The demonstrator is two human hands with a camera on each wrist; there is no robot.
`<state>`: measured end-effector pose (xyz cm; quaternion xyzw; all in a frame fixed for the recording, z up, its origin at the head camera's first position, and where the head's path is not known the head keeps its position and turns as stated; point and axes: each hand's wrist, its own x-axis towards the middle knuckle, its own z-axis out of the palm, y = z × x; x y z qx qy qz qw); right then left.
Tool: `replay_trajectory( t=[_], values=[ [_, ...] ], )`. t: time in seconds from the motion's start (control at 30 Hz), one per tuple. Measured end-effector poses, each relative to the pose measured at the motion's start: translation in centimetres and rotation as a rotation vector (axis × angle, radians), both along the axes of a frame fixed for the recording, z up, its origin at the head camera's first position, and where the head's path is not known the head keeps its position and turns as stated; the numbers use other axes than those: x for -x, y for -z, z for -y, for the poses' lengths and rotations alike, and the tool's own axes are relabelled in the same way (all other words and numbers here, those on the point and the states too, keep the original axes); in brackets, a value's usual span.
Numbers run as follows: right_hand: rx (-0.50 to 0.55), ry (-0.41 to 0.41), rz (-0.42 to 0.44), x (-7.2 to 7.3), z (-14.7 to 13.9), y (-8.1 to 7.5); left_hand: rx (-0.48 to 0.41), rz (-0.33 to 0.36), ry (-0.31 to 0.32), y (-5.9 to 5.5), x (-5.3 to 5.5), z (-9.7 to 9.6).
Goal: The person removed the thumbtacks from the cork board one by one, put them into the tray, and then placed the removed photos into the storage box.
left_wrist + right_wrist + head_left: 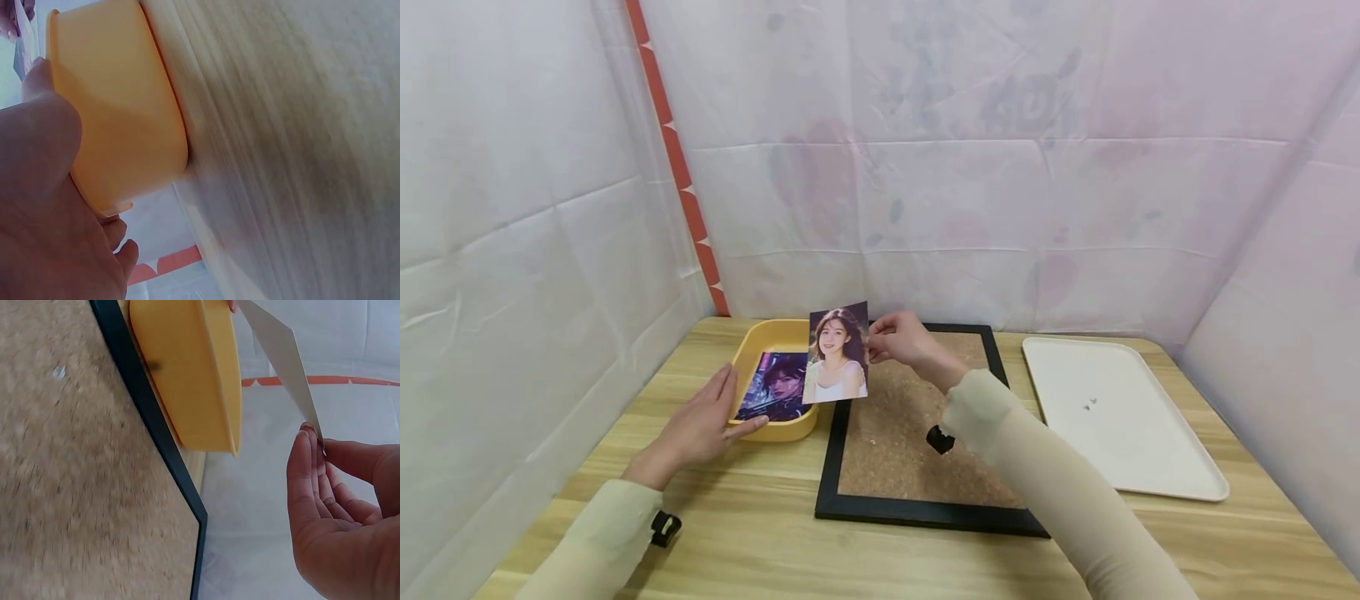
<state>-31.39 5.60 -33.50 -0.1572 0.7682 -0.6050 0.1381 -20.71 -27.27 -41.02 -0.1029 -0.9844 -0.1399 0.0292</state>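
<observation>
My right hand point(910, 343) pinches a photo print point(833, 375) by its right edge, between thumb and fingertips. The print shows a person in a white top and stands upright above the right side of a yellow plastic box point(801, 429). In the right wrist view, its plain white back point(284, 356) shows. Inside the box lies a dark purple-blue picture card point(786, 387), partly covered by the held print. My left hand point(700, 425) rests on the box's near left corner, fingers straight along the left side and thumb on the front rim.
A cork board point(895, 442) in a black frame point(925, 515) lies right of the box, under my right forearm. Farther right, a white tray point(1135, 425) holds a few tiny dark bits point(1090, 404). White cloth walls point(955, 200) enclose the wooden table point(760, 533).
</observation>
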Motion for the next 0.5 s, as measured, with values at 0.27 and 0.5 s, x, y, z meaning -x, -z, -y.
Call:
replay_trajectory(
  t=[0.27, 0.5],
  values=[
    [0.034, 0.028, 0.002, 0.6, 3.9, 1.5, -0.007, 0.051, -0.046, -0.2, -0.5, 0.2],
    [0.041, 0.062, -0.013, 0.9, 6.7, 2.8, -0.024, 0.037, -0.035, -0.2, -0.4, 0.0]
  ],
)
